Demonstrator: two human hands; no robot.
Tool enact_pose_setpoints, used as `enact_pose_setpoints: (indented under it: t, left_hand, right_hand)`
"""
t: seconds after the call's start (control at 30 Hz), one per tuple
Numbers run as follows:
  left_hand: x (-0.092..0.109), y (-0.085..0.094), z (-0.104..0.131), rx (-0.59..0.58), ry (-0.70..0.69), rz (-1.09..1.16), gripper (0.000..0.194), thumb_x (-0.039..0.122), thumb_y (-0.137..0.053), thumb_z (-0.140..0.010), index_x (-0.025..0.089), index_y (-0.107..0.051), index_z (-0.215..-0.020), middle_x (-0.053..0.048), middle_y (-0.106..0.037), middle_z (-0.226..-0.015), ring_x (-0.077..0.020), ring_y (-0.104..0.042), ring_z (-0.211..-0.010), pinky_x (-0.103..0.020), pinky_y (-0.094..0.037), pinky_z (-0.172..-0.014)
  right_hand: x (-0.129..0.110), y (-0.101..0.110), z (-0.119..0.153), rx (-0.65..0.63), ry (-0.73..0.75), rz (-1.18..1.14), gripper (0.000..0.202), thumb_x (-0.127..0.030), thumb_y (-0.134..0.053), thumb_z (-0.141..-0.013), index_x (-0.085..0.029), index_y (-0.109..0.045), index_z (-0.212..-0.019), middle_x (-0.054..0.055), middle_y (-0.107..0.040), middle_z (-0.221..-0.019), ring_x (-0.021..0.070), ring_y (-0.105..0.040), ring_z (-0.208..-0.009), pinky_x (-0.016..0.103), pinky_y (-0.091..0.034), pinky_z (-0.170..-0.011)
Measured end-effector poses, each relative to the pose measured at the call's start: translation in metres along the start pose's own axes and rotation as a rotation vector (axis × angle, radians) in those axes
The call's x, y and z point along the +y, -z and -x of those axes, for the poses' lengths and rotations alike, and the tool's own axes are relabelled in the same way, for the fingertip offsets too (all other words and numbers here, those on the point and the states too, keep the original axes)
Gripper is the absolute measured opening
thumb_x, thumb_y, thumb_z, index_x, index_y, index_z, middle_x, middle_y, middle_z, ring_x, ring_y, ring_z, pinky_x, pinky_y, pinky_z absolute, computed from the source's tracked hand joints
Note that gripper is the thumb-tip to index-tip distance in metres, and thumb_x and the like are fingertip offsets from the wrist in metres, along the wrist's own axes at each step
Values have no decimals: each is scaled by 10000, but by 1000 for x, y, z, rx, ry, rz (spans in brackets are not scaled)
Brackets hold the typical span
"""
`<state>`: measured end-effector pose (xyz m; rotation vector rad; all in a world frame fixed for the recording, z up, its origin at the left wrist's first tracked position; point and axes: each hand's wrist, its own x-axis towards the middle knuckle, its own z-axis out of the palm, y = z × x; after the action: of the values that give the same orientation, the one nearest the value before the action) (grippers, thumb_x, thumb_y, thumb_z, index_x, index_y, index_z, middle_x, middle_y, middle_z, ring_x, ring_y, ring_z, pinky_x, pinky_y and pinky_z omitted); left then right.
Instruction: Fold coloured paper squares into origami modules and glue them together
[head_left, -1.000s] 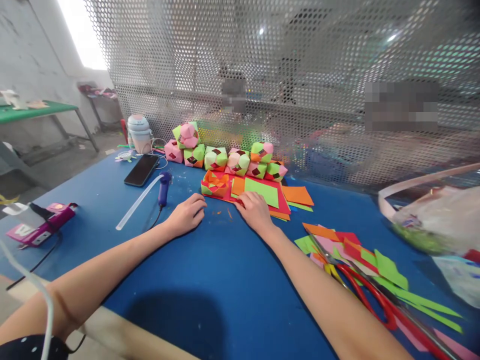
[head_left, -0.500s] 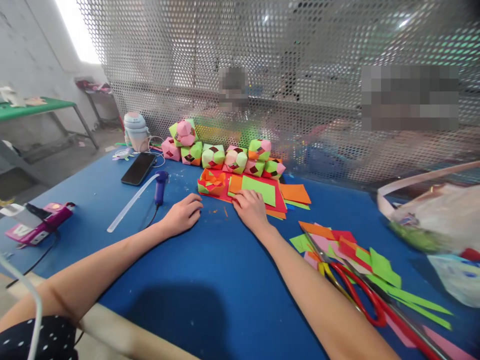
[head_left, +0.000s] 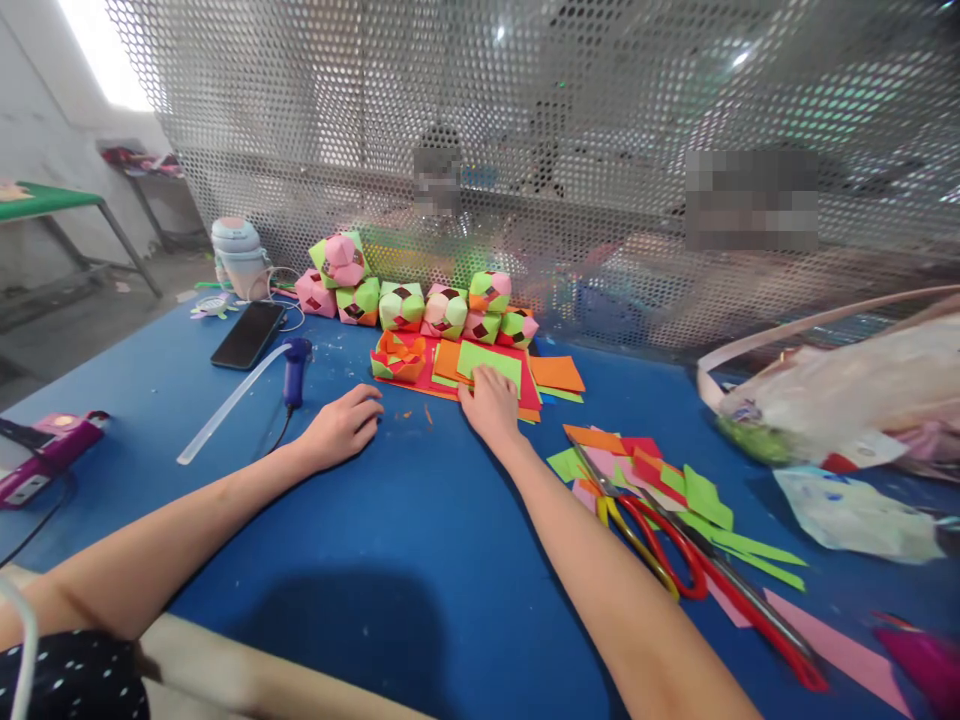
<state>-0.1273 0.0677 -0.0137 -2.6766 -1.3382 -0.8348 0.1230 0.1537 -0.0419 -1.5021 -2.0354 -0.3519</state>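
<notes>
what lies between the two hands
Between the left hand and right hand, small orange scraps lie on the table, in the head view.

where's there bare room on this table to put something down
The blue table's widest bare patch lies between the forearms, nearer than the left hand and right hand. Another lies between the phone, the translucent stick and the power strip. It's crowded around the paper balls, stacked sheets and scissors.
</notes>
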Motion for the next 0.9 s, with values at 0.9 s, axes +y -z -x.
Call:
enact_pose_setpoints:
  t: [0.9]
  left_hand:
    - [32, -49, -71, -96, -88, 171, 182, 127, -434, -809, 162, -600, -876, -77, -595, -919, -182, -586, -833, -292, -503, -724]
  right_hand:
    - [30, -8, -5, 283, -359, -348, 275, -339, -401, -934, -135, -571, -1000, 76, -617, -931, 164, -595, -795, 338, -503, -702]
